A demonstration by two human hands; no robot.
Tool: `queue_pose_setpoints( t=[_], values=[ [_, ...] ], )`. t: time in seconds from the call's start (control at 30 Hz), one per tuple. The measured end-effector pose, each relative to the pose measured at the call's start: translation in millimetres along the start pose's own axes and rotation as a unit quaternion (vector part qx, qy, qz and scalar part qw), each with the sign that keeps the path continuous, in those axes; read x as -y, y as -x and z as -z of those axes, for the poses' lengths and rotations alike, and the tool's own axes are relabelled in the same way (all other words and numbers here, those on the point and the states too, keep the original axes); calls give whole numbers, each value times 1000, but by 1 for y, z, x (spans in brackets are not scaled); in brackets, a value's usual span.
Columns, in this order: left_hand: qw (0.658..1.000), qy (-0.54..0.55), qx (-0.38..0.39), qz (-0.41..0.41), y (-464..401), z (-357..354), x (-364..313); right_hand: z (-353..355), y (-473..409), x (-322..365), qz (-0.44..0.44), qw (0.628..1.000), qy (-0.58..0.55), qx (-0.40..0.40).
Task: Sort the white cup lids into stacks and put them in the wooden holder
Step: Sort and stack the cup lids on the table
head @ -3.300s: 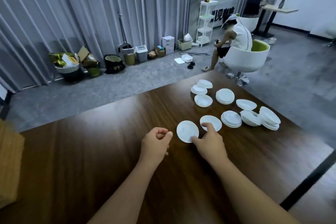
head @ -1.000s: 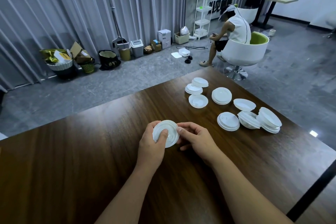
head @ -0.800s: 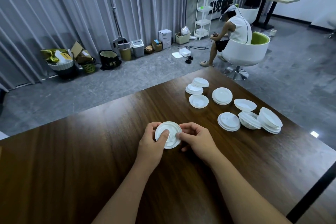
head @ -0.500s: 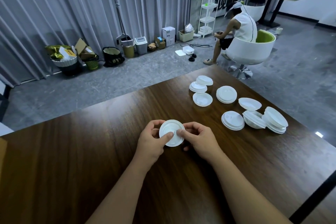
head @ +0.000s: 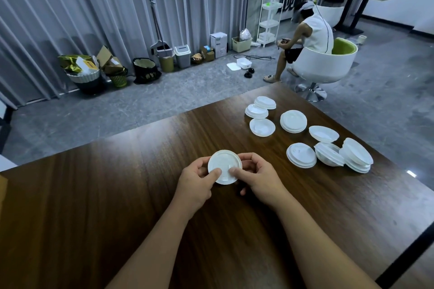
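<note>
Both hands hold a small stack of white cup lids [head: 224,166] just above the dark wooden table [head: 117,195]. My left hand [head: 197,183] grips its left edge with the thumb on top. My right hand [head: 256,178] pinches its right edge, thumb pressed on the top lid. Several more white lids lie scattered at the far right: a flat pile [head: 301,155], a leaning pile [head: 357,158], a lid lying upside down [head: 262,127] and others behind it. The wooden holder's main body is out of view.
A light wooden edge [head: 2,185] shows at the far left of the table. A person sits in a white and green chair [head: 326,63] beyond the table's far edge. Bins and boxes line the grey curtain.
My hands picked two lids off the table, brought them together into one stack and turned it to face up. The camera view shifted slightly.
</note>
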State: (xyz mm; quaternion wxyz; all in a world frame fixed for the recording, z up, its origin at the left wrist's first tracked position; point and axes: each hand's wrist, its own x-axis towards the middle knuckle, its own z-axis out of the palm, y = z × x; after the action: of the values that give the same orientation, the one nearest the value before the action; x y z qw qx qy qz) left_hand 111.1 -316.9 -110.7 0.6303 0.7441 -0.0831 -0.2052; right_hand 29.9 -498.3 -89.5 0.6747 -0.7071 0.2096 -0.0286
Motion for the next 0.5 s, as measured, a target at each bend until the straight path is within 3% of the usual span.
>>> queue_pose_setpoints(
  t=[0.37,0.5],
  values=[
    [1000,7,3,-11,-1,0,2,5,-7,9,-30,999,-27,16],
    [997,69,-35,10,-3,0,2,19,-34,21,-51,991,71,-100]
  ],
)
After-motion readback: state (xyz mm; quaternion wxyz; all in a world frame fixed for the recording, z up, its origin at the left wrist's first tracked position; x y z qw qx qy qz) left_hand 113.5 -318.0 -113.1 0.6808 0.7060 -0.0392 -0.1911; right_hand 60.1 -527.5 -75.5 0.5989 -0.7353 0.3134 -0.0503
